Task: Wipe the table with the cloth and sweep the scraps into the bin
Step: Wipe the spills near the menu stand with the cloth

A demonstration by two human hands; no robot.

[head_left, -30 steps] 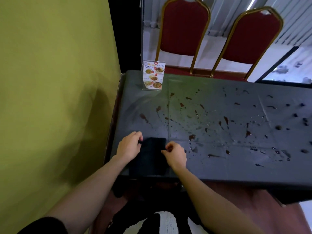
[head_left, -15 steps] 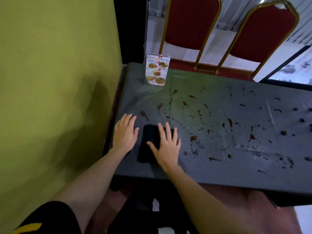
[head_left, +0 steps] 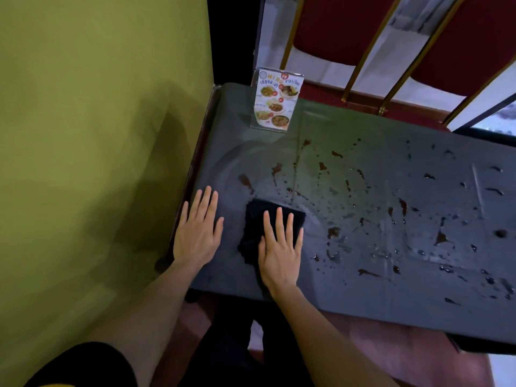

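I have my right hand pressed flat on the cloth, fingers spread and straight, pinning it to the table rather than gripping it. The cloth, dark and folded, lies near the table's front edge, between my two hands and well in front of the menu card. My left hand lies open, palm down, on bare tabletop just left of the cloth, holding nothing, close to the table's left edge and the green wall.

By my reading the wiping has barely begun. Reddish-brown stains and droplets cover the table from just right of the cloth across to its right side, with more between the cloth and the menu card. The strip under and around my left hand looks free of marks, though I cannot tell whether it was wiped or simply never soiled. Faint curved smears show between the cloth and the card.

No bin appears anywhere in view, and what I can make out looks like wet spills; a few dark specks toward the table's right end may be scraps, but they are too small to tell. So nearly all the surface is left to wipe, and the sweeping into the bin is not yet done. Two red chairs stand beyond the table's far edge.
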